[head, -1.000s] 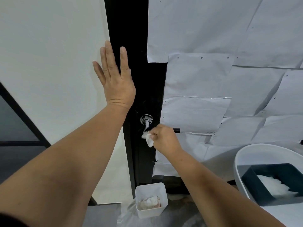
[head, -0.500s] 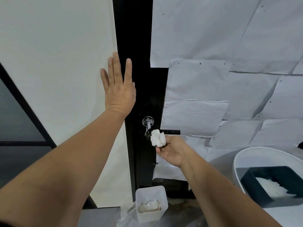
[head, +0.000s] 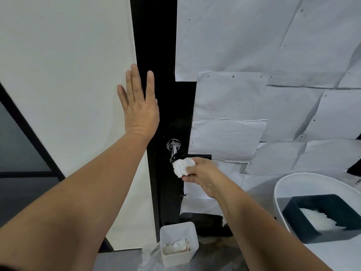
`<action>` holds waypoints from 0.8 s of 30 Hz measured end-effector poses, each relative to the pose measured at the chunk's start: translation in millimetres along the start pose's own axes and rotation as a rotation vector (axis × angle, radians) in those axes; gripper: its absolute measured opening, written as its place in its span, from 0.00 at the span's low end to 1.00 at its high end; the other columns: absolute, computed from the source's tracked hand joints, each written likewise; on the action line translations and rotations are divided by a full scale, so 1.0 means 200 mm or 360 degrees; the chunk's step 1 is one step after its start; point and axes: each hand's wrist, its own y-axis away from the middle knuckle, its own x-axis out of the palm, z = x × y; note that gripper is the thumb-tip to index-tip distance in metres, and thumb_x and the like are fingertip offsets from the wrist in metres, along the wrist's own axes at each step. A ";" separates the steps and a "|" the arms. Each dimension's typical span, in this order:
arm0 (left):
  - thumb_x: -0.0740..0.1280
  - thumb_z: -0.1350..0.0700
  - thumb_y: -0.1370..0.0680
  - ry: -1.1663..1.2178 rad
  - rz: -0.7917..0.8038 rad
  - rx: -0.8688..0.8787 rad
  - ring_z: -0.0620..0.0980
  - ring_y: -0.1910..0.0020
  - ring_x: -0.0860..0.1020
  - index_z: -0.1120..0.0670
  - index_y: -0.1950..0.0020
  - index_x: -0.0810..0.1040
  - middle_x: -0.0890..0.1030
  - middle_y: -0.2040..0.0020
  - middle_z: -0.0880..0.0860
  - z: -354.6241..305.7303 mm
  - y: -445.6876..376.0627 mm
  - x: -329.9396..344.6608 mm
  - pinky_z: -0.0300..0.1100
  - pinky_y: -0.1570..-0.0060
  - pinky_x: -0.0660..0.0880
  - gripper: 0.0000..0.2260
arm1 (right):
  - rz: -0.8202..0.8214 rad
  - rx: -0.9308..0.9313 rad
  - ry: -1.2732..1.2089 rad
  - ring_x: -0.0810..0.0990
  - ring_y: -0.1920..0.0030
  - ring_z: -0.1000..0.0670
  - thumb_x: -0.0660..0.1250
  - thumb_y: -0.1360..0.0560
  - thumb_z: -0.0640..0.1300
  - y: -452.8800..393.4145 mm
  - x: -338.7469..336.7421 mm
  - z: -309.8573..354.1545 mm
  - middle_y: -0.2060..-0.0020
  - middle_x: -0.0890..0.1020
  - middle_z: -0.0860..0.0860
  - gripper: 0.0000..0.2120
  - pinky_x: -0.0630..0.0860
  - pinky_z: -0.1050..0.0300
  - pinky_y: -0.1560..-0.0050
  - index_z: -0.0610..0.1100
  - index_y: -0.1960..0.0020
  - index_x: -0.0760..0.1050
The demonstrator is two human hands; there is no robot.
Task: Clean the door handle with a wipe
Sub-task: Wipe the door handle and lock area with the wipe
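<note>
Your left hand (head: 139, 108) is lying flat and released, fingers straight and pointing to twelve o'clock, pressing where the white panel (head: 68, 75) meets the black door frame (head: 154, 36). Your right hand (head: 201, 174) is grasping a crumpled white wipe (head: 183, 166), fingers curled round it from the three o'clock side, and you are holding that wipe against the door handle (head: 199, 155).

That handle is sitting near the middle of the view, at about five o'clock from your left wrist. Its chrome rosette and neck (head: 173, 146) are standing out from the black frame, and its dark lever is running off toward three o'clock, just above your right knuckles. The wipe seems to be touching the bend where neck meets lever, though the wad is hiding the contact itself.

At six o'clock from the handle, a small white bin (head: 178, 243) is standing on the floor with used, stained wipes lying inside it. At four o'clock, by the right edge, a white oval tub (head: 289, 184) is holding a dark rectangular box (head: 304, 216) with white wipes in it. Overlapping sheets of white paper (head: 244, 106) are covering the surface from one to three o'clock.
</note>
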 end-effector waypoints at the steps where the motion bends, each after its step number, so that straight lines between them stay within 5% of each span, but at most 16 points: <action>1: 0.59 0.58 0.17 0.0008 -0.0007 -0.0001 0.65 0.21 0.48 0.55 0.20 0.43 0.50 0.21 0.68 0.00 0.00 0.00 0.65 0.25 0.47 0.31 | -0.0061 -0.0008 0.0111 0.83 0.56 0.44 0.61 0.24 0.30 0.00 0.00 -0.01 0.48 0.81 0.39 0.13 0.82 0.54 0.56 0.35 0.41 0.75; 5: 0.61 0.58 0.17 0.0036 -0.0008 0.0010 0.65 0.21 0.49 0.55 0.20 0.45 0.50 0.21 0.67 0.00 0.00 -0.01 0.65 0.24 0.48 0.32 | -0.0238 -0.0212 0.0893 0.75 0.67 0.50 0.61 0.24 0.38 0.02 0.00 0.00 0.66 0.79 0.48 0.09 0.73 0.56 0.67 0.43 0.56 0.80; 10: 0.64 0.58 0.19 0.0023 -0.0004 0.0017 0.63 0.21 0.49 0.55 0.19 0.47 0.51 0.21 0.66 0.01 0.00 -0.03 0.67 0.25 0.49 0.34 | -0.0290 -0.0392 0.1137 0.75 0.69 0.51 0.65 0.25 0.45 0.05 0.02 0.08 0.72 0.76 0.52 0.10 0.72 0.58 0.67 0.45 0.64 0.76; 15: 0.65 0.56 0.21 -0.0008 -0.0042 0.0041 0.61 0.21 0.50 0.54 0.19 0.50 0.52 0.21 0.64 0.03 -0.02 -0.05 0.72 0.28 0.48 0.34 | -0.0276 -0.0385 0.0983 0.70 0.72 0.53 0.65 0.24 0.46 0.05 0.00 0.15 0.73 0.71 0.52 0.14 0.66 0.61 0.71 0.47 0.68 0.70; 24: 0.62 0.56 0.21 0.0070 -0.0267 -0.0044 0.63 0.22 0.54 0.55 0.20 0.53 0.57 0.21 0.64 -0.02 -0.21 -0.05 0.72 0.28 0.50 0.31 | -0.0186 -0.0363 0.0576 0.78 0.61 0.49 0.67 0.26 0.47 0.00 -0.02 0.19 0.63 0.79 0.47 0.09 0.73 0.58 0.58 0.43 0.60 0.77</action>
